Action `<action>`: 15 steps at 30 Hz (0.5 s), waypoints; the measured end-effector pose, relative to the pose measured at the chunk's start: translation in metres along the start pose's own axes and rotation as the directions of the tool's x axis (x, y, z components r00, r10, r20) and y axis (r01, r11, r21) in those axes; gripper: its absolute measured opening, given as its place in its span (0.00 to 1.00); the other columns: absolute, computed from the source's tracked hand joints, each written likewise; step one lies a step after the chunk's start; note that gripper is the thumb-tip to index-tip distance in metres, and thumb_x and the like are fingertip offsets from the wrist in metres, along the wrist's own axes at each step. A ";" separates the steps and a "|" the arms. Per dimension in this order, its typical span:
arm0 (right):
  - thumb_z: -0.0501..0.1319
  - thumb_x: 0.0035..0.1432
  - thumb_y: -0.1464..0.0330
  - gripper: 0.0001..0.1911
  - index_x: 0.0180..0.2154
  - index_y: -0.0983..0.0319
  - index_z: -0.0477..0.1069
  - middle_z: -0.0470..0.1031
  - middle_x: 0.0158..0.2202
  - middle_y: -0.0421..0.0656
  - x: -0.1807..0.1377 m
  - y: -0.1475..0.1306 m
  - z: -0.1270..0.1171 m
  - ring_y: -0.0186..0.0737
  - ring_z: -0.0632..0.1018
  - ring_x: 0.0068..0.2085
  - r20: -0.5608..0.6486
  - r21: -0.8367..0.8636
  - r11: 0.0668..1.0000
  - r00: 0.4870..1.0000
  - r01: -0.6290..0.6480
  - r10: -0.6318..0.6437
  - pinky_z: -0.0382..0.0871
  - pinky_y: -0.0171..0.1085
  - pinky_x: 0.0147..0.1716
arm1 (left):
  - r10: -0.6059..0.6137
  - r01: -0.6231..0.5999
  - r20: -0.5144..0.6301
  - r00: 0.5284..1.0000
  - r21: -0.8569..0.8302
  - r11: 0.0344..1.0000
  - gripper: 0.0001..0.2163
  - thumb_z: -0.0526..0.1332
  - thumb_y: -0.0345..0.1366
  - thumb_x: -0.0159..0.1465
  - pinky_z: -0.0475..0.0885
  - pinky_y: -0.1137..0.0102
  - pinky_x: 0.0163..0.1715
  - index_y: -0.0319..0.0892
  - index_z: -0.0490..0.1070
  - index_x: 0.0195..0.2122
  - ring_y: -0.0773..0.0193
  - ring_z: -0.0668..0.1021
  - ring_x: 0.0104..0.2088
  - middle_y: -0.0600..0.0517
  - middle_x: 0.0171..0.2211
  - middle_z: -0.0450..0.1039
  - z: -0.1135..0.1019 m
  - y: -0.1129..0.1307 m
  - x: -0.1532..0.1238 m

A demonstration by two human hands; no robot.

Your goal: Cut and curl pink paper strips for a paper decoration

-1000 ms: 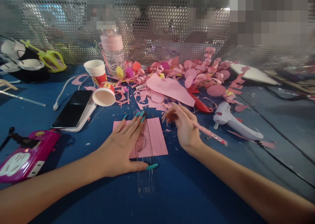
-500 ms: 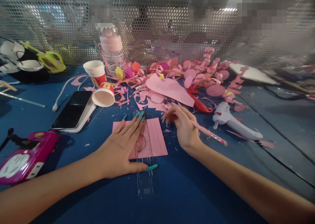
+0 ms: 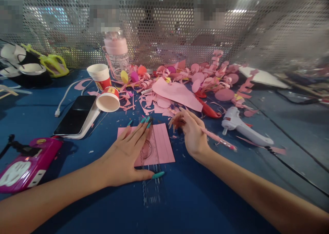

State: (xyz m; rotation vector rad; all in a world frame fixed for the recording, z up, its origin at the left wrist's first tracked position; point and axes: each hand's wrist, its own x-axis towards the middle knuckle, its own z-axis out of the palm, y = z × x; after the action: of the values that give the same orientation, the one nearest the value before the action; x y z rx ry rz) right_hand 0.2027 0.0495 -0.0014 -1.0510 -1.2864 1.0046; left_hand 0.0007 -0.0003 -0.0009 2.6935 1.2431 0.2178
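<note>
My left hand (image 3: 125, 155) lies flat with its fingers spread, pressing a clear plastic ruler (image 3: 153, 189) down over a sheet of pink paper (image 3: 166, 148). The ruler runs lengthwise across the sheet and sticks out past its near edge. Thin lines show on the paper to the right of the ruler. Just right of the sheet, my right hand (image 3: 194, 134) is closed around a pink pen (image 3: 218, 138); its back end points to the lower right. The pen's tip is hidden by the fingers.
Pink paper scraps (image 3: 177, 93) are heaped at the back, beside paper cups (image 3: 108, 100) and a bottle (image 3: 117, 52). A phone (image 3: 75, 114) and a magenta power strip (image 3: 31, 162) lie left. At right rests a white glue gun (image 3: 244, 127) with its cord.
</note>
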 end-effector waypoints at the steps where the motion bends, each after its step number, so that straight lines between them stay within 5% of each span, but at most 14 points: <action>1: 0.51 0.58 0.60 0.16 0.23 0.61 0.66 0.69 0.23 0.40 0.000 0.000 0.000 0.33 0.70 0.24 -0.001 0.003 1.000 1.000 -0.001 0.001 0.63 0.33 0.23 | -0.002 0.002 0.003 1.000 0.001 1.000 0.47 0.49 0.63 0.53 0.44 0.51 0.59 0.42 0.24 0.63 0.49 0.49 0.62 0.42 0.64 0.36 0.000 0.000 0.000; 15: 0.52 0.58 0.62 0.14 0.24 0.61 0.67 0.69 0.23 0.40 0.000 0.002 -0.001 0.32 0.70 0.24 0.002 0.077 0.997 1.000 -0.014 0.014 0.62 0.33 0.23 | 0.002 -0.002 0.011 1.000 0.003 1.000 0.47 0.49 0.63 0.53 0.43 0.51 0.59 0.42 0.24 0.63 0.49 0.48 0.62 0.41 0.64 0.35 -0.002 0.000 0.001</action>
State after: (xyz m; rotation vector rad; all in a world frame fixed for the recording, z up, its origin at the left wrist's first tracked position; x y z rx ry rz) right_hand 0.2038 0.0501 -0.0032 -1.0021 -1.2331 1.0573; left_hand 0.0007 0.0002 0.0006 2.6951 1.2385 0.2015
